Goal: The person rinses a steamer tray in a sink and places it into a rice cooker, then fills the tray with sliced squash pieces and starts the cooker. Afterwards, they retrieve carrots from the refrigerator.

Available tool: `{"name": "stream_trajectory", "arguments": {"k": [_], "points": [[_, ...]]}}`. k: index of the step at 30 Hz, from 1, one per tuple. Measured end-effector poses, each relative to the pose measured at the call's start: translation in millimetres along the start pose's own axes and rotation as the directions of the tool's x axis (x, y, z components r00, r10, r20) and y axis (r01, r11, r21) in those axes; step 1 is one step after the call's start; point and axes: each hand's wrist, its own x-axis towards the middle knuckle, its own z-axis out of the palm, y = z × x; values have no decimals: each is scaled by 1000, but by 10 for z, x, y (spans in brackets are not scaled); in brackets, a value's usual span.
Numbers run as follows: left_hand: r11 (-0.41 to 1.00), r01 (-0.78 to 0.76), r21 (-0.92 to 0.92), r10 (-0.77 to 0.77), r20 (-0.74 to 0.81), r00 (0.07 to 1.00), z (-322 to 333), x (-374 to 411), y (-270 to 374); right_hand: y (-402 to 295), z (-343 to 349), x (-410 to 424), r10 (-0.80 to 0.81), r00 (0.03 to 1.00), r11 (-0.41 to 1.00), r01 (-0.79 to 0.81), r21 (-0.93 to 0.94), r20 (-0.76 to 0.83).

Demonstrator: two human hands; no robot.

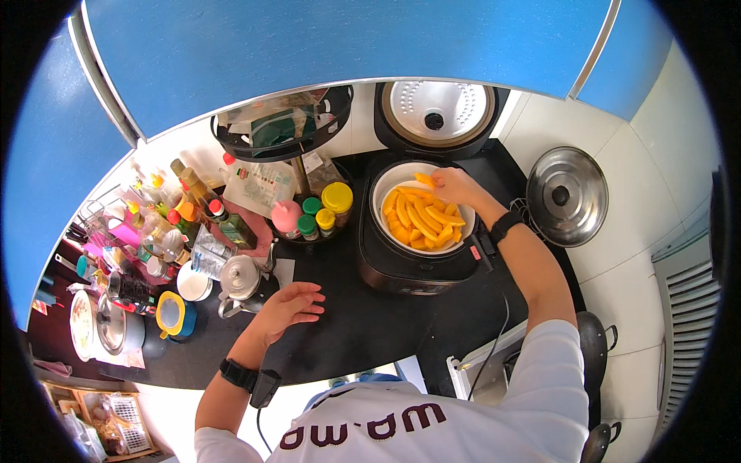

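Observation:
My right hand is over the far rim of a white inner bowl, its fingers closed on an orange pumpkin piece. Below it, the bowl holds a heap of cut pumpkin strips and chunks. That bowl sits inside a black rice cooker, whose lid stands raised at the back. My left hand hovers above the black countertop with its fingers apart and holds nothing. Nearest to it is a steel-lidded pot with a spout and handle.
Seasoning jars stand on a round two-tier rack. Sauce bottles crowd the left side, with lidded pots at the far left. A steel pan lid leans on the right wall. Blue cabinets overhang the counter; a cable hangs at right.

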Motion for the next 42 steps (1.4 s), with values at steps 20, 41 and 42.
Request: {"name": "stream_trajectory", "arguments": {"k": [20,41,42], "points": [[1000,0,-25,-1,-49,999,-129,-41,-91,225,-345,-108,136,945,975,-181,-127,-297],[998,-25,-55,24,-24,999,-207,-176,-148,349,-1536,-849,161,962,581,90,809,-223],[999,-17,-51,17,0,1000,-174,-137,-126,377,-1529,-1020,178,963,620,49,783,-201]]}}
